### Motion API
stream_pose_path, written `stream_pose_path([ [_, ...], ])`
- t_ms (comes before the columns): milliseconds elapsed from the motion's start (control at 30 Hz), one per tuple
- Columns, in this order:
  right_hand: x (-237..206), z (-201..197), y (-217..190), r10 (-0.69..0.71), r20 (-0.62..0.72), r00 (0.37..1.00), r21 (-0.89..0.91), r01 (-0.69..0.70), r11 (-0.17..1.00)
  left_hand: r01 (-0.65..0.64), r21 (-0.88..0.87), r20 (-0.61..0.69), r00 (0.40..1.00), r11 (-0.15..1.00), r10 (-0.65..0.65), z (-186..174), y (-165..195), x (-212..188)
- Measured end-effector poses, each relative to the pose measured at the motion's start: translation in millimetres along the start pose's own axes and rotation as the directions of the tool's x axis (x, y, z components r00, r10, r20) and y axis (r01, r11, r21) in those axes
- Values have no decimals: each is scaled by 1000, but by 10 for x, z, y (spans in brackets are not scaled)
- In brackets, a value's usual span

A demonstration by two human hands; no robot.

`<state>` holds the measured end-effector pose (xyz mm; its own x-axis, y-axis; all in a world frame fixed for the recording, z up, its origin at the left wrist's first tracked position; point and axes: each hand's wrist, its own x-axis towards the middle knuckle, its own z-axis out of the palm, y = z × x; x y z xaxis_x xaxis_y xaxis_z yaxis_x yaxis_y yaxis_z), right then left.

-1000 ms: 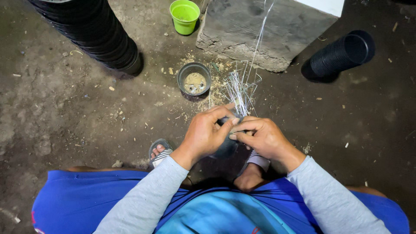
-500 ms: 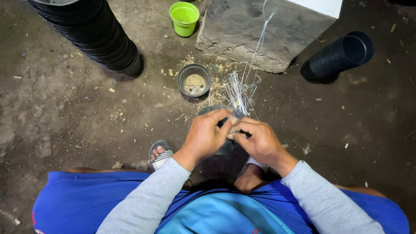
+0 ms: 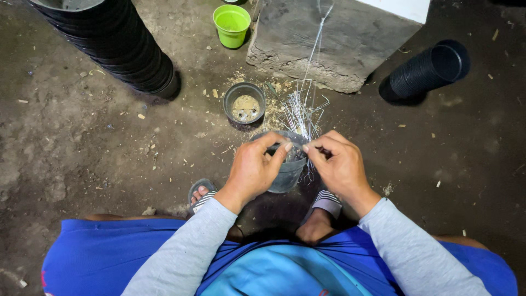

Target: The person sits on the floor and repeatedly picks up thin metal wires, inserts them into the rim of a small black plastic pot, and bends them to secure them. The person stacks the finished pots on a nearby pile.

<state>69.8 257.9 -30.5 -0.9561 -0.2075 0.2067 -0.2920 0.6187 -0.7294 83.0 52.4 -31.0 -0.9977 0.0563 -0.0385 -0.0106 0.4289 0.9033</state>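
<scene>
two hands of ours are busy over one small grey pot (image 3: 289,174), which sits near us between our two feet. our left hand (image 3: 253,171) wraps round the pot's left side, with the thumb and first finger pressed on its rim. our right hand (image 3: 341,164) is just beside the right rim, and its thumb and first finger are pinched together on thin pale strings (image 3: 300,112). these strings fan up from the pot like a little bunch of grass. we cannot count them, they are too many and too thin. one long string (image 3: 316,41) runs far up over the grey stone block (image 3: 334,41).

we think the step in hand is fixing the strings to the pot's rim. the next move seems to call for a steady pot and a small, careful pull, so the strings do not slip or snap.

now we count. one more small pot (image 3: 244,102) stands a bit farther off, with sandy stuff inside. one green cup (image 3: 231,24) is far away. two stacks of black pots lie about, one big stack (image 3: 112,41) far left and one short stack (image 3: 427,68) far right.
</scene>
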Motion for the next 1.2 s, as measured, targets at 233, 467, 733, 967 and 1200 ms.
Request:
stream_pose_path([
  [233, 194, -236, 98, 277, 19, 961, 29, -277, 960, -44, -308, -35, 999, 951, 35, -60, -234, 84],
  [467, 199, -351, 125, 18, 59, 998, -275, -1, 962, -69, -564, -142, 990, 823, -15, -6, -655, 271],
  [733, 144, -129, 76, 375, 106, 921, 384, -386, 839, 85, -789, -51, 978, 609, -202, 144, -979, 405],
  [967, 29, -132, -158, 136, -17, 991, 144, -132, 981, 229, -883, 116, 952, 410, -283, 392, -1099, 295],
  [1200, 59, -163, -184, 78, -57, 995, 89, -72, 993, -16, -474, -275, 952, 880, -131, 290, -707, 226],
])
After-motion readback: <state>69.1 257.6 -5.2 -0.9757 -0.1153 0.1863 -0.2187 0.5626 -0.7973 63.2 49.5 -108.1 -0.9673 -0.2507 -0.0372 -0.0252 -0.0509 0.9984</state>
